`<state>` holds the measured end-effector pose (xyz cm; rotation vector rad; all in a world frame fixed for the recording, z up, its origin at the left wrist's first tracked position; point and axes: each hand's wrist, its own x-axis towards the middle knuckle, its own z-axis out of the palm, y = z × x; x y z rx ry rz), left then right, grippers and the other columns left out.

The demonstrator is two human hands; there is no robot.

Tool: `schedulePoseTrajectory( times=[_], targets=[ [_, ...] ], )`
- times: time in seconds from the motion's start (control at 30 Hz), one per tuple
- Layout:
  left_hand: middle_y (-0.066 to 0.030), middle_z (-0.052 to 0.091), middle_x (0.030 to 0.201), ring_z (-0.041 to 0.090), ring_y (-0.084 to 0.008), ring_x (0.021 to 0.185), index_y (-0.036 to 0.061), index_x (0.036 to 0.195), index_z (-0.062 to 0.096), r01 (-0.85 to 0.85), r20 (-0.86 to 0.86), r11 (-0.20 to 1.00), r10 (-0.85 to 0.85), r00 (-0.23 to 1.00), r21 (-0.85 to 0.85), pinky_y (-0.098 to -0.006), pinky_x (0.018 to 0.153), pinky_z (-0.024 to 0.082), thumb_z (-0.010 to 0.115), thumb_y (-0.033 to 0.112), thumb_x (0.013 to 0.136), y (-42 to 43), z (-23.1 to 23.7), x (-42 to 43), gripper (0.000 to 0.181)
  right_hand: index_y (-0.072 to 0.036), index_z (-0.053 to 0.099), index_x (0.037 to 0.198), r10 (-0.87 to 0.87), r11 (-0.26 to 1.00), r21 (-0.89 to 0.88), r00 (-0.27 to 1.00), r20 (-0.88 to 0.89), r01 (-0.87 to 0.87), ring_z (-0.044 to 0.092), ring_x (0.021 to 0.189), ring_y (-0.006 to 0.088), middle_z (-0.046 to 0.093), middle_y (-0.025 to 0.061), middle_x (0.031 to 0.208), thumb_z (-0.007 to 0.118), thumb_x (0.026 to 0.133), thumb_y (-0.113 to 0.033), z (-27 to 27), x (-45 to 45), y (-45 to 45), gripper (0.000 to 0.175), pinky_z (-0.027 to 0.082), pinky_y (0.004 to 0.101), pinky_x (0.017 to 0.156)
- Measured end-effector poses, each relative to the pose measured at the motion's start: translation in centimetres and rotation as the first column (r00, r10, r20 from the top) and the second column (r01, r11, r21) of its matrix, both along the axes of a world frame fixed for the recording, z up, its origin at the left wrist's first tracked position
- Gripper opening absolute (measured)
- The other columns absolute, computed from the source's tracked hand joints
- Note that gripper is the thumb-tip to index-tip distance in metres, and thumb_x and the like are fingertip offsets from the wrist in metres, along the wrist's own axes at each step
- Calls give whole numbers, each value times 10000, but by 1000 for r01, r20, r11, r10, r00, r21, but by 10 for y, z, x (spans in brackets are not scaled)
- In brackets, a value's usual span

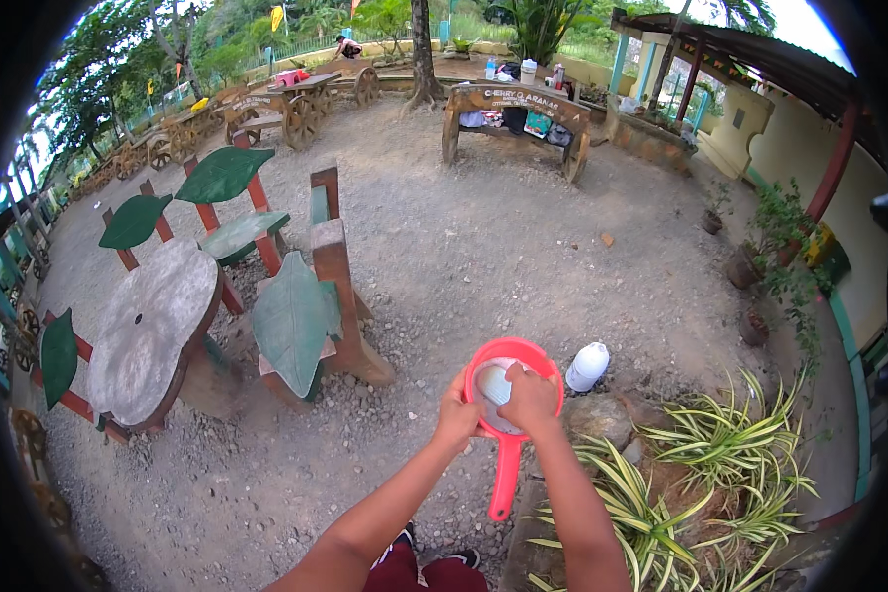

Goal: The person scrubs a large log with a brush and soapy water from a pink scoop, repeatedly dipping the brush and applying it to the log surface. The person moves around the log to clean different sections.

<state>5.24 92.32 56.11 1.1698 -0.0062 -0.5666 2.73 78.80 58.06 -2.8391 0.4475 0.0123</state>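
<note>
My left hand (459, 414) grips the side of a red plastic dipper (508, 462), its thumb over the rim. The dipper's long handle points down towards me. Inside it is cloudy, sudsy-looking liquid. My right hand (529, 399) reaches into the dipper, its fingers closed on the edge of a pale ribbed object (494, 385), which looks like a scrub brush. The fingers partly cover that object, so its full shape is hidden. A white plastic bottle (587, 367) rests on the gravel just right of the dipper, near a rock (598, 419).
Left stand a concrete table (155, 325) and leaf-shaped seats (288, 318). Striped-leaf plants (658, 510) grow in a bed at right, below potted plants (744, 266). Farther off are a bench (516, 100) with bags, a tree (422, 55) and a crouching person (348, 48).
</note>
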Motion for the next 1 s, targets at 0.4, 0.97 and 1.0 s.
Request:
schedulePoseTrajectory(
  times=[0.4,0.97,1.0],
  targets=[
    [-83,572,1023,642,-207,687,152,1386,367,38,31,999,-37,999,-28,-320,431,581,467,-90,669,-26,-51,-14,764,-105,575,974,-29,996,-86,999,-14,28,657,853,262,670,123,879,791,560,-246,-54,-18,-19,487,397,379,843],
    [-66,577,1060,630,-165,661,165,1414,341,175,4,982,-175,985,-68,-274,413,547,476,-84,680,-87,-289,2,786,-131,556,1019,-111,991,-84,983,-143,100,652,870,233,670,78,909,800,571,-255,-278,-13,-77,525,393,404,868],
    [-64,562,1118,636,-175,711,162,1415,338,188,-1,980,-189,982,-69,-292,436,564,473,-85,681,-87,-306,5,786,-131,556,1014,-120,990,-89,983,-140,109,653,866,232,670,77,903,802,569,-260,-296,-11,-77,525,394,404,869]
  ],
)
